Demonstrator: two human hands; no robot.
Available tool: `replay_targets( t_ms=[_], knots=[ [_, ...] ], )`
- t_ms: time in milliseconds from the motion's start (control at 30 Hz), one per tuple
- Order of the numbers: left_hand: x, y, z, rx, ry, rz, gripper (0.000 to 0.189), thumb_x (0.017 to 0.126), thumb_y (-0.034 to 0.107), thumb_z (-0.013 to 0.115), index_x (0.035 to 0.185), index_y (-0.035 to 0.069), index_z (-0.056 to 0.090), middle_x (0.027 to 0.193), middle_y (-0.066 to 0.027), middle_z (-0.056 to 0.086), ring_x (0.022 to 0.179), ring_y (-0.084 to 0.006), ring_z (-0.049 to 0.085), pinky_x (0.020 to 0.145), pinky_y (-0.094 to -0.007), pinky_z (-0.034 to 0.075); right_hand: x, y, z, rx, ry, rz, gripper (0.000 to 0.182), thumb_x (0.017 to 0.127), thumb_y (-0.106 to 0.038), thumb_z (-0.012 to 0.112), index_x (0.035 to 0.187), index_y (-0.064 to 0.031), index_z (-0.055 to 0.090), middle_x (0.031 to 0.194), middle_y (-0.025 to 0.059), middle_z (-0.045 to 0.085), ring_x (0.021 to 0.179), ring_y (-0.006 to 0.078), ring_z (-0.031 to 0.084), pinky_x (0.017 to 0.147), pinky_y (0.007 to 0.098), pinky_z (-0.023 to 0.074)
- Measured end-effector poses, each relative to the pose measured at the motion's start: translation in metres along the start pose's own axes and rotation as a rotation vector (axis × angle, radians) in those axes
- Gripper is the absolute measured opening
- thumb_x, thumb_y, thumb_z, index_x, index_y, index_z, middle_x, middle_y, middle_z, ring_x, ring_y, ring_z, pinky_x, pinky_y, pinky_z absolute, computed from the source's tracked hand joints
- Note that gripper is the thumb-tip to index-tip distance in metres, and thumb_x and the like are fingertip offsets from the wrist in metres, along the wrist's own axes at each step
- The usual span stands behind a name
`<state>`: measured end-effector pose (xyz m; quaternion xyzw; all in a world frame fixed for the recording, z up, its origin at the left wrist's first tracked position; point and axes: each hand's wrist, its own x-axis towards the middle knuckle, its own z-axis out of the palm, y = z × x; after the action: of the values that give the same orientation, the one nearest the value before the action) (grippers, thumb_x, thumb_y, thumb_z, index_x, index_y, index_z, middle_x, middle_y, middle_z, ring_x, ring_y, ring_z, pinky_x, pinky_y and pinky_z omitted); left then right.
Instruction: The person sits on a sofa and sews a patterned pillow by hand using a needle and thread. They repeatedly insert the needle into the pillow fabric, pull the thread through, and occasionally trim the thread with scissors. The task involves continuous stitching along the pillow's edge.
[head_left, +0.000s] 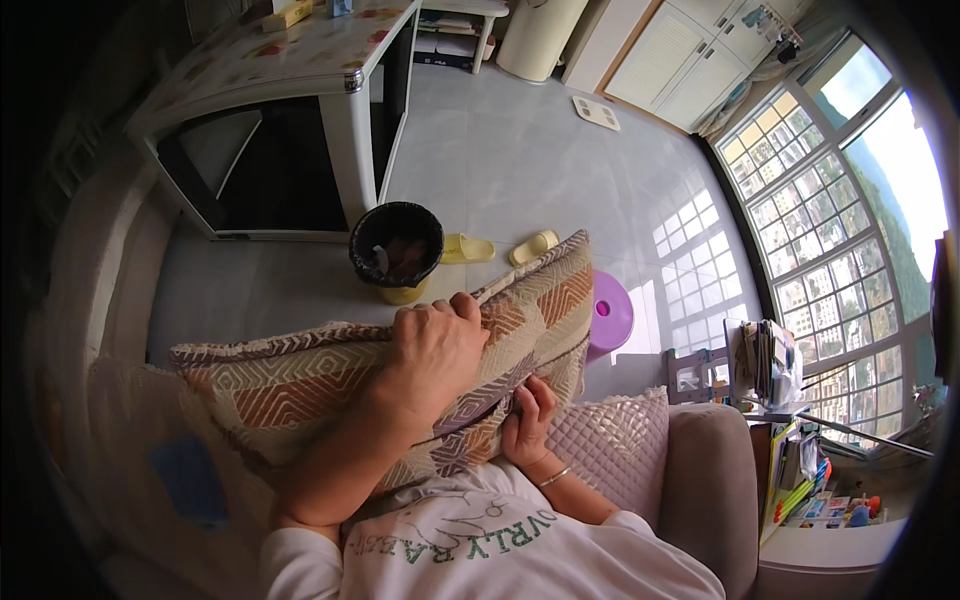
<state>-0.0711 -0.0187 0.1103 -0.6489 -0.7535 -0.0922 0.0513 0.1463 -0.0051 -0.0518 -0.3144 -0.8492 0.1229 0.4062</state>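
Observation:
A cushion (300, 386) with beige, rust-orange and purple-brown diamonds and zigzags is held tilted across my lap. My left hand (437, 349) reaches over its face and clutches the upper piped edge near the middle, knuckles up. Lower down on the right, my right hand (529, 421), with a bangle at the wrist, has its curled fingers at a dark seam or fold in the fabric. Part of the fingertips is hidden there. The cushion's right corner points up and away from me.
Beyond the cushion stand a bin (397, 247) lined with a black bag, yellow slippers (469, 249) and a purple stool (611, 315). A glass-sided table (345, 135) is at the upper left. At right are a pink quilted cushion (615, 442), the sofa arm (709, 480) and a book stand (765, 367).

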Motion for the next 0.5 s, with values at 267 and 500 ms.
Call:
replay_targets(
  t_ms=[267,500],
  knots=[
    [-0.012,-0.044,-0.075,-0.162,-0.374,0.120,0.047,0.089,0.043,0.063,0.097,-0.003,0.054,0.073,-0.0216,0.066,0.074,-0.0374,0.067,0.071,-0.0481,0.050,0.020,-0.035,-0.003,0.216,-0.003,-0.076,0.051,0.068,0.002,0.060,0.117,0.0000,0.051,0.121,0.0215,0.047,0.111,0.0381,0.046,0.098,0.0487,0.0362],
    [0.060,-0.050,-0.075,-0.332,-0.801,0.458,0.075,0.070,0.076,0.064,0.089,0.003,0.062,0.078,-0.0183,0.065,0.077,-0.0398,0.064,0.071,-0.0463,0.048,0.041,-0.022,-0.035,0.379,-0.062,0.034,0.044,0.077,0.001,0.065,0.118,-0.0012,0.049,0.098,0.0124,0.056,0.085,0.0238,0.056,0.074,0.0314,0.0472]
  ],
)
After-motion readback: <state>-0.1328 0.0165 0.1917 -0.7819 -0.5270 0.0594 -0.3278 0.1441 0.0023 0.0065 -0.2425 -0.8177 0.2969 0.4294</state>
